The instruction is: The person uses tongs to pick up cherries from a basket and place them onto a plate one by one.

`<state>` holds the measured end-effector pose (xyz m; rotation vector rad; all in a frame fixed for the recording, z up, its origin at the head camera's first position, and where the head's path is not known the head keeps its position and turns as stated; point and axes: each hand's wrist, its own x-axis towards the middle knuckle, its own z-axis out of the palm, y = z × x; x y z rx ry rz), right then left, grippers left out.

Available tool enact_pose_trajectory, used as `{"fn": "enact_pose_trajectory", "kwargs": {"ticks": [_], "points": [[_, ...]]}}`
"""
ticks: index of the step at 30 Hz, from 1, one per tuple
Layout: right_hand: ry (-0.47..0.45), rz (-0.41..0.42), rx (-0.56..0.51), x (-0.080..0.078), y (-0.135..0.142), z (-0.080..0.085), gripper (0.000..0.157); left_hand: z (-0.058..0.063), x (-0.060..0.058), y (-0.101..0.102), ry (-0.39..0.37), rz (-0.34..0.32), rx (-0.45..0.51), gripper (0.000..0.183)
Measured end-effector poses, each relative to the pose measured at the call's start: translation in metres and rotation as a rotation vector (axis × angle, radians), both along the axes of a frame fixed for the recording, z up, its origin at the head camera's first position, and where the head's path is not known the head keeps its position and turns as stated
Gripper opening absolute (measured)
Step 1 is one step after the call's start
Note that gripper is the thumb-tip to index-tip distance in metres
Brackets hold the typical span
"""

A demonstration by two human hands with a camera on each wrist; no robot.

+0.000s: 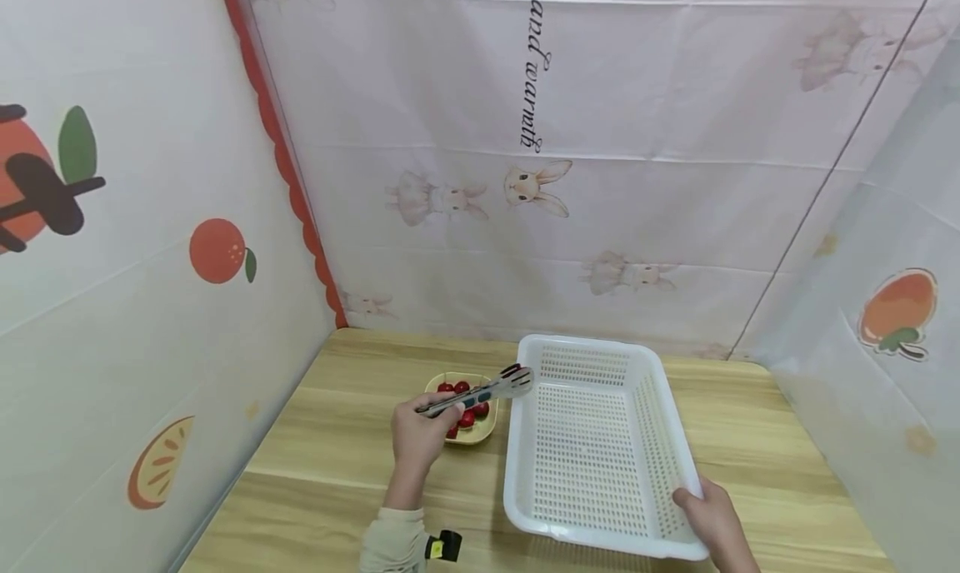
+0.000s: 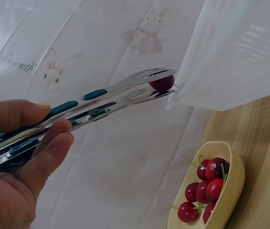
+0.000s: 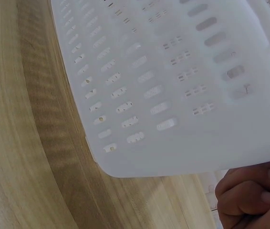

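Observation:
My left hand [image 1: 420, 431] grips metal tongs [image 1: 480, 396] with teal grip pads, thumb on one arm and fingers on the other. Between the tong tips is one dark red cherry [image 2: 162, 82], held just beside the left rim of a white plastic basket [image 1: 585, 440]. Below the tongs, a small yellow dish [image 1: 471, 436] bears several red cherries [image 2: 214, 190], some with green stems. At the basket's near right corner my right hand [image 1: 712, 513] holds the rim, thumb over the top and fingers curled outside beneath it [image 3: 249, 195].
A wooden table [image 1: 322, 440] carries the dish and the basket. Behind it hangs a pale printed sheet [image 1: 450, 290] with rabbits. More printed sheeting [image 1: 172, 331] with fruit pictures stands along the left, and another panel [image 1: 847, 331] along the right.

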<state>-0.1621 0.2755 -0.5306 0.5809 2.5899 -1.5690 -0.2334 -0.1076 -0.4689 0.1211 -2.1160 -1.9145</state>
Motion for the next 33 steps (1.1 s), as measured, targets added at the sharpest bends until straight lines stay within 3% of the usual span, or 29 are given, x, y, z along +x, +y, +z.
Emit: {"fn": "enact_pose_trajectory", "kwargs": {"ticks": [5, 12, 21, 33], "points": [[-0.001, -0.002, -0.004, 0.001, -0.001, 0.0, 0.047, 0.001, 0.004, -0.013, -0.016, 0.04, 0.02, 0.018], [-0.023, 0.01, -0.035, 0.005, 0.001, -0.001, 0.048, -0.008, 0.009, -0.027, 0.014, 0.108, 0.009, 0.015], [0.004, 0.018, -0.016, 0.0, -0.001, 0.001, 0.045, -0.016, 0.013, -0.054, -0.067, 0.169, 0.0, 0.022], [-0.007, 0.011, 0.001, 0.001, 0.001, 0.003, 0.045, -0.038, 0.02, -0.071, -0.063, 0.241, 0.0, 0.02]]}}
